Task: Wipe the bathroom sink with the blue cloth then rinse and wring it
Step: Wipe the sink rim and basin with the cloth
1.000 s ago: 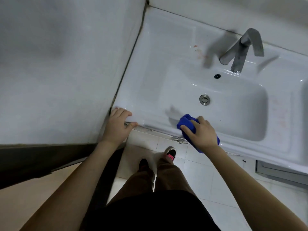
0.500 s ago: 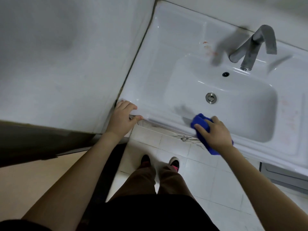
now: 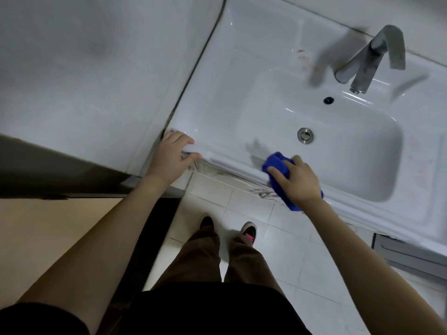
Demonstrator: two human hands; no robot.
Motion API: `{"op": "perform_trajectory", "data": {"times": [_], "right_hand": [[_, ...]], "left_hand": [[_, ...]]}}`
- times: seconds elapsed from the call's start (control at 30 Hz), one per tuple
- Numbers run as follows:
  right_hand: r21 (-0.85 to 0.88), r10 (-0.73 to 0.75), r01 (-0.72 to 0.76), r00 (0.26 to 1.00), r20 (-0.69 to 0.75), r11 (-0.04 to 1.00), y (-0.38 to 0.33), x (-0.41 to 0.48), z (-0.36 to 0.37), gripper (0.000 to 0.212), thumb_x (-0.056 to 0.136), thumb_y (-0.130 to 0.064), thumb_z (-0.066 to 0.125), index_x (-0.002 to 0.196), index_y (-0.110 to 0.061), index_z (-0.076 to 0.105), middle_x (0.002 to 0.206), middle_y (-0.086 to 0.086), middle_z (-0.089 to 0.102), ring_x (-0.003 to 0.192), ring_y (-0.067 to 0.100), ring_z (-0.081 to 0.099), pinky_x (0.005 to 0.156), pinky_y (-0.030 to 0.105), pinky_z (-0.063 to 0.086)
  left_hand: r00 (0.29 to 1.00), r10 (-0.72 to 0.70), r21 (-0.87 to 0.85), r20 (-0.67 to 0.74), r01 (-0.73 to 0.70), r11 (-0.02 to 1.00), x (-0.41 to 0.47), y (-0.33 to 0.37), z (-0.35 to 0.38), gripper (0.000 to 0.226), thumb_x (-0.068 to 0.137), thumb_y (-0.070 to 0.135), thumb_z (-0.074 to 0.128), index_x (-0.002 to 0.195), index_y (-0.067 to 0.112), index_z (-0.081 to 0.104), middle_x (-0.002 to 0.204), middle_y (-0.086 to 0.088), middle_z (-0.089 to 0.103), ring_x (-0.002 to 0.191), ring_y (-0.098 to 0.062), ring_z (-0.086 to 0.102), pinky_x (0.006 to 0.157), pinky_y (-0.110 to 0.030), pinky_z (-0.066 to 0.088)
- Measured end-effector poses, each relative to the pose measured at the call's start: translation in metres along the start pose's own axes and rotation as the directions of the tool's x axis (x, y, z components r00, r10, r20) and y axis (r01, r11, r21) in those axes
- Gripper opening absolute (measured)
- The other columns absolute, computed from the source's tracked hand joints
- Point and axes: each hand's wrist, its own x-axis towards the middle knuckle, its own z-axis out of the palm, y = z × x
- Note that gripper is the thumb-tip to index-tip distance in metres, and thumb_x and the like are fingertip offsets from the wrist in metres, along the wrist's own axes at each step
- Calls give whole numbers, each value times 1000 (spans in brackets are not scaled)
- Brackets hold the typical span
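Person is standing at a white glossy ceramic sink (image 3: 242,76), both arms reaching forward and bare to the short black sleeves.

Right hand (image 3: 296,181) is clenching a bunched blue cloth (image 3: 278,165), soft nap, looks like microfibre. It is pressing the cloth onto the rounded front lip of the sink. Cloth is sticking out ahead of the fingertips in a crumpled lump and trailing out under the heel of the hand, over the outer face of the lip. Index finger is lying straight across the top of the cloth.

Left hand (image 3: 170,158) is well off to the left of the cloth hand, gripping the sink's front left corner: fingers curled over the top edge, thumb hooked under the lip. Nothing else in that hand. Just left of it a dark grout seam is running up between sink and matte grey wall (image 3: 84,68).

Ahead of the right hand the rectangular basin with rounded corners is dipping down; a round brushed-metal drain plug (image 3: 305,135) is sitting just beyond the cloth. Farther ahead: small dark overflow hole (image 3: 328,100), then an angular dull-grey metal faucet (image 3: 370,61), blurred. Faint reddish stains (image 3: 306,59) are showing on the deck left of the faucet.

Below the hands: pale square floor tiles (image 3: 302,269), brown trousers, dark shoes (image 3: 248,231), one with a pink patch.
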Motion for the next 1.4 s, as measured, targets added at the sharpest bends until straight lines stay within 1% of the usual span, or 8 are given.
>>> {"op": "perform_trajectory", "data": {"times": [0.17,0.27,0.47,0.7,0.9,1.0,1.23,1.4], "right_hand": [[-44,202,-203,979,-38,978,68,-24,-18,61,89,-64,38,88,-9,65,95,5,49,81,30,51,68,35,40],[-43,139,-142,989,-49,989,38,-13,-8,53,92,-61,42,93,-13,66,96,4,48,84,29,50,71,36,43],[19,13,-13,1000,-9,1000,10,-1,0,50,95,-61,39,95,-19,65,98,0,49,85,26,50,72,37,46],[-94,321,-330,942,-101,939,127,-49,-33,58,92,-59,42,99,-8,69,100,8,50,82,27,46,69,34,38],[-61,88,-94,992,-93,994,29,-13,-1,53,94,-60,41,93,-14,66,101,9,55,83,32,51,68,37,41],[-23,12,-13,999,-31,1000,43,-15,-5,54,95,-62,35,95,-17,65,102,4,53,82,26,50,70,38,45],[-112,382,-410,900,-207,905,228,-96,-56,69,89,-68,33,90,-10,71,92,10,54,75,28,44,65,35,38],[-86,247,-274,939,-240,958,136,-65,-27,65,87,-66,34,89,-13,72,93,12,58,79,35,53,69,38,40]], "left_hand": [[998,-8,41,61,6,999,1,1,-1,38,82,35,71,103,3,66,105,-11,64,107,-30,52,93,-21,33],[999,12,58,36,-14,998,1,31,5,50,81,46,54,106,4,66,105,-11,64,102,-30,55,97,-39,43],[931,260,4,255,-270,963,-2,124,74,43,85,49,59,111,15,65,105,1,64,99,-20,57,86,-28,39],[961,240,46,140,-249,968,-12,115,100,34,84,46,60,97,16,69,94,3,66,91,-21,58,85,-28,39],[981,180,63,75,-185,981,-14,126,105,34,82,48,63,90,16,69,89,2,65,86,-22,57,79,-35,43],[982,181,50,42,-183,982,-12,123,105,33,79,46,66,89,14,69,89,1,65,86,-23,58,78,-36,44],[979,203,63,8,-203,977,-10,128,112,34,78,45,64,86,12,70,88,-2,67,86,-27,60,77,-37,46],[983,182,64,12,-182,981,-11,130,111,30,77,42,67,85,14,69,88,-2,67,85,-25,60,77,-36,45]]}}
